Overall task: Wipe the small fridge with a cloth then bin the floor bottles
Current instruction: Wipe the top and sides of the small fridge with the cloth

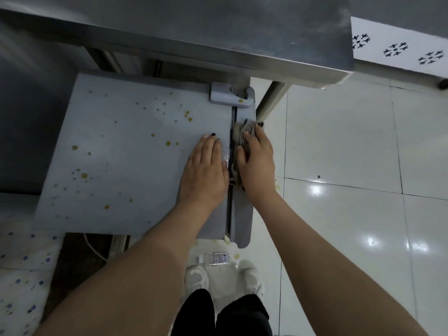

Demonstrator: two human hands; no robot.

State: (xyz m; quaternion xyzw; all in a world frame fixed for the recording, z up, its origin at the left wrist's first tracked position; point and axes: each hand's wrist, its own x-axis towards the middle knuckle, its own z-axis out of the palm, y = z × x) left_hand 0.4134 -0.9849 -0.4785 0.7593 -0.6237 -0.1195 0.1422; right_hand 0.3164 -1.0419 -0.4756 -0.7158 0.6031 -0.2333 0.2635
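Observation:
The small grey fridge (126, 151) stands below me, its top speckled with yellow-brown spots. My left hand (206, 170) lies flat and empty on the top near its right edge. My right hand (257, 161) presses a crumpled grey cloth (242, 134) onto the top edge of the fridge door, just right of the dark door gap. A clear plastic bottle (218, 258) lies on the floor in front of my shoes, partly hidden by the fridge.
A steel table (218, 40) overhangs the back of the fridge, with its leg (271, 103) beside the door hinge. White tiles (351, 178) cover the floor to the right. A patterned fabric (24, 275) lies at lower left. My white shoes (225, 277) stand close to the fridge.

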